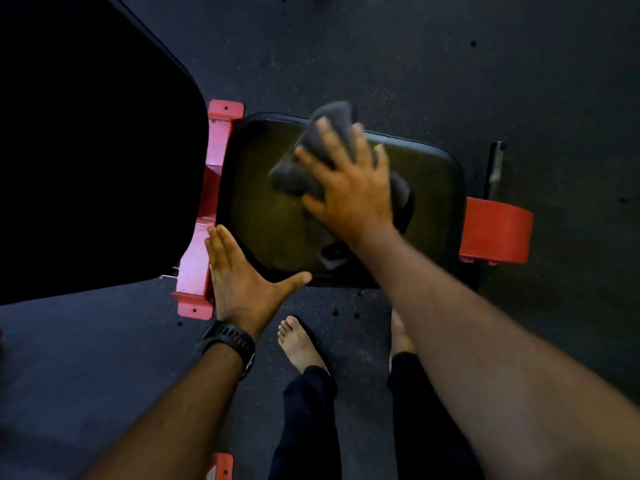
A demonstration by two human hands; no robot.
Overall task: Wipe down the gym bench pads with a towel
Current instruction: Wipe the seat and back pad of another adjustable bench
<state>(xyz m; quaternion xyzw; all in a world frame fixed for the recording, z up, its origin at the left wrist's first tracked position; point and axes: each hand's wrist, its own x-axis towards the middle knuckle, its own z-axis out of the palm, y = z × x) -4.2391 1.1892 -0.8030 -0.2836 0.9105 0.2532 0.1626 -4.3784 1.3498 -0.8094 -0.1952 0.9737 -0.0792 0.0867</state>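
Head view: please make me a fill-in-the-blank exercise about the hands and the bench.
The right hand presses a grey ____ on the seat pad.
The left hand, fingers straight, has a black ____ on its wrist.
The bench frame is coloured ____.
Missing words: towel, watch, red.

left hand flat, right hand splayed

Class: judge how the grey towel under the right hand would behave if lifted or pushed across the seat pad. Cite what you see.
The towel is bunched in soft folds under the right hand, so it would probably droop if lifted. Pushed, it likely slides easily, since the seat pad looks smooth.
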